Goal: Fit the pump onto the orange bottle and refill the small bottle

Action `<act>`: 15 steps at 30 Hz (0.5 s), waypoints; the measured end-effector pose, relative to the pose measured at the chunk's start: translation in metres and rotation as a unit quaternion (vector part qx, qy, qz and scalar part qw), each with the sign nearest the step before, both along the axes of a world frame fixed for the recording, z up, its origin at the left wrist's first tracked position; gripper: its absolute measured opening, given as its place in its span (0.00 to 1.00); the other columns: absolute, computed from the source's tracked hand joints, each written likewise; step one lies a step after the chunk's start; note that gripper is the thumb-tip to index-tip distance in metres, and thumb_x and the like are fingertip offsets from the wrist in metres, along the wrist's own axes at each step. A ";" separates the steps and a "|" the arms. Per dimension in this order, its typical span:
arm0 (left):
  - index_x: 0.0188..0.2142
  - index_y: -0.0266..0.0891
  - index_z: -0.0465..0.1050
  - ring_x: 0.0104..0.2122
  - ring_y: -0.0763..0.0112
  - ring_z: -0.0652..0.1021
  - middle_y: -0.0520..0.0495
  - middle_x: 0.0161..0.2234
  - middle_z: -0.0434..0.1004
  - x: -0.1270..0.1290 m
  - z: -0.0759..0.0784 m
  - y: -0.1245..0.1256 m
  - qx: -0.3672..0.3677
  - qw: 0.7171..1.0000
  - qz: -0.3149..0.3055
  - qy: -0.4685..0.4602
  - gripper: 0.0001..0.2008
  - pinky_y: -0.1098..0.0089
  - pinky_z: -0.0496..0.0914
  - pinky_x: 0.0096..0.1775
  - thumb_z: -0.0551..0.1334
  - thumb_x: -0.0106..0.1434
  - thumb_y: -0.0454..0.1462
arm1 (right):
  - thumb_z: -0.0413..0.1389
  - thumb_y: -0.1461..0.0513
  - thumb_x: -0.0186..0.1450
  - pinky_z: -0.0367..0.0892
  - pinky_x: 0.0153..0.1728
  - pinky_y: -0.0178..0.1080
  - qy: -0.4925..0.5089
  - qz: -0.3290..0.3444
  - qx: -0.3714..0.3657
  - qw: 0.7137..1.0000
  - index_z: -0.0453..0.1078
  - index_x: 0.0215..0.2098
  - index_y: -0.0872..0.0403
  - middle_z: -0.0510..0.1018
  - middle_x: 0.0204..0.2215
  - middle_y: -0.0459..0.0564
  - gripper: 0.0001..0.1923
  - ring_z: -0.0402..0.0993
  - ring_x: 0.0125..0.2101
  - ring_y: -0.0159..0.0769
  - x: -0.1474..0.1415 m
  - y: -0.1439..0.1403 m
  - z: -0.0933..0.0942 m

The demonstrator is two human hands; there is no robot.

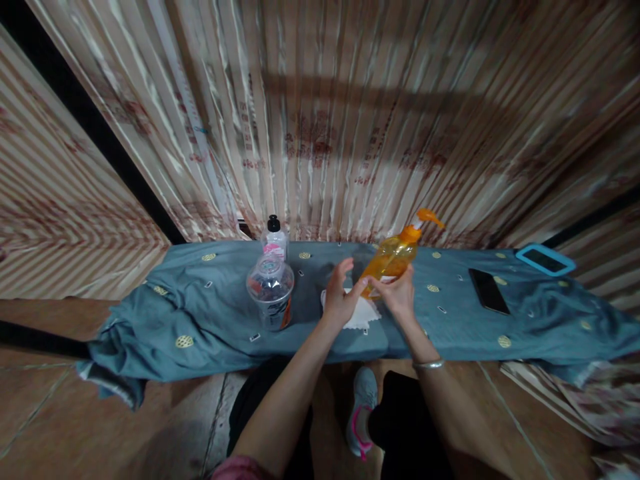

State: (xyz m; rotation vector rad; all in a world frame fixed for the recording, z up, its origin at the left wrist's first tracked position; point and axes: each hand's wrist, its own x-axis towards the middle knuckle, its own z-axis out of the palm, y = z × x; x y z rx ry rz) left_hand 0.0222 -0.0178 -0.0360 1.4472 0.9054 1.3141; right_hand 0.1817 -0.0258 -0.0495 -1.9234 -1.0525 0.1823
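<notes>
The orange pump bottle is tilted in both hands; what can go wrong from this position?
1. The orange pump bottle leans with its nozzle pointing away over the blue cloth; a press might squirt liquid past the white tissue.
2. The left hand and right hand grip only its lower end, so it could slip.
3. The clear plastic cup stands close to the left hand; a sideways move may knock it over.

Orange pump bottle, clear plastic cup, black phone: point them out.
Orange pump bottle [387,262], head view, on the translucent body.
Clear plastic cup [271,293], head view, on the side wall.
Black phone [489,291], head view, on the screen's middle.
</notes>
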 end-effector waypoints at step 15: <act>0.29 0.40 0.77 0.36 0.67 0.80 0.48 0.32 0.81 -0.020 0.000 -0.015 0.002 0.993 -0.080 0.082 0.19 0.69 0.72 0.43 0.53 0.68 0.45 | 0.59 0.52 0.64 0.66 0.52 0.55 -0.014 -0.085 -0.008 0.996 0.53 0.65 0.54 0.71 0.54 0.58 0.36 0.71 0.51 0.48 0.087 0.067 -0.019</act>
